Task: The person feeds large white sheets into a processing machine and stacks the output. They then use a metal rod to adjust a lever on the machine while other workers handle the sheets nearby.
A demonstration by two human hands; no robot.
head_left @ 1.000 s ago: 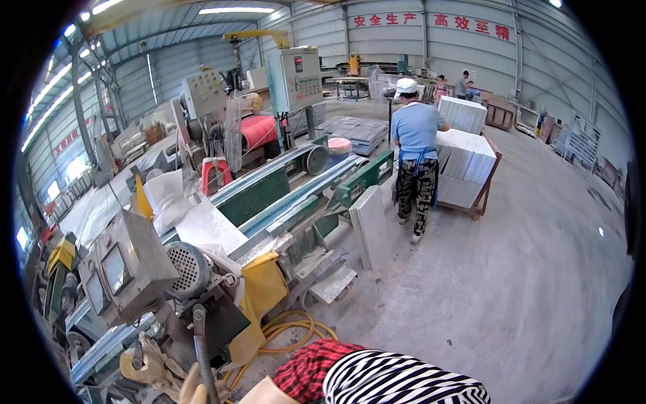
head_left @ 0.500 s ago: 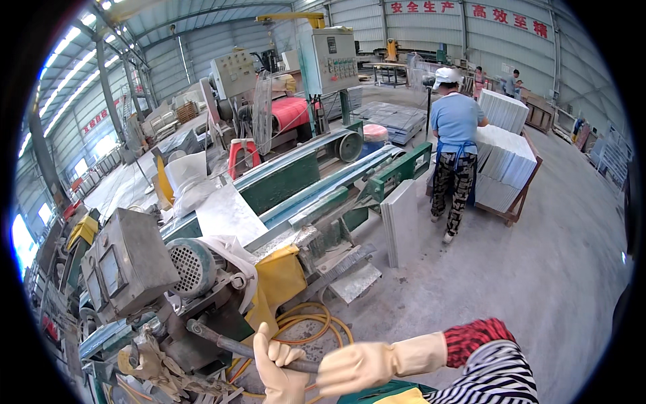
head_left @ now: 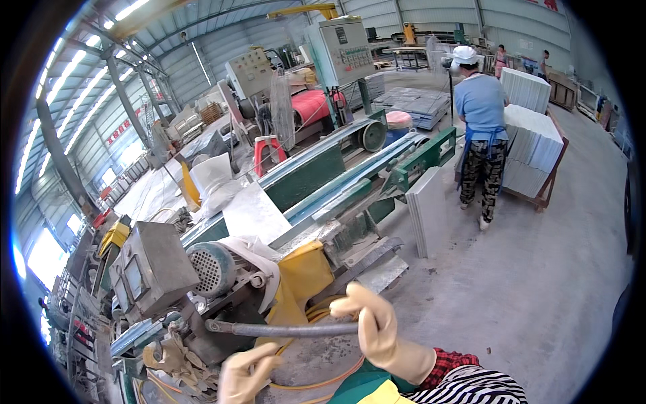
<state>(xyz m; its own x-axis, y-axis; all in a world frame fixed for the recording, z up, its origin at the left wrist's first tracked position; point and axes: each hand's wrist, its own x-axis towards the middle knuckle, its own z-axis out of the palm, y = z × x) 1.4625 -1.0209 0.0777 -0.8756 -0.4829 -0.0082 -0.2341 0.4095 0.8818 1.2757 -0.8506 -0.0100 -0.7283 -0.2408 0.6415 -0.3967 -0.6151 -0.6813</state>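
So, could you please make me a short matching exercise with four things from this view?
Things
1. Right hand
2. Stool
3. Left hand
4. Motor

Descriptions
A. Partly cut off by the picture's lower edge
B. Round, perforated end
C. At one end of the grey bar
D. Red

Pairs: 1-C, 2-D, 3-A, 4-B

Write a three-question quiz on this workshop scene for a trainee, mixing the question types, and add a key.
1. True or false: the wearer's left hand is bare.
2. Which of the wearer's hands is at the right end of the grey bar?
3. Fill in: the co-worker in the blue shirt wears a ____ cap.

Key: 1. False, it is gloved. 2. The right hand. 3. White.
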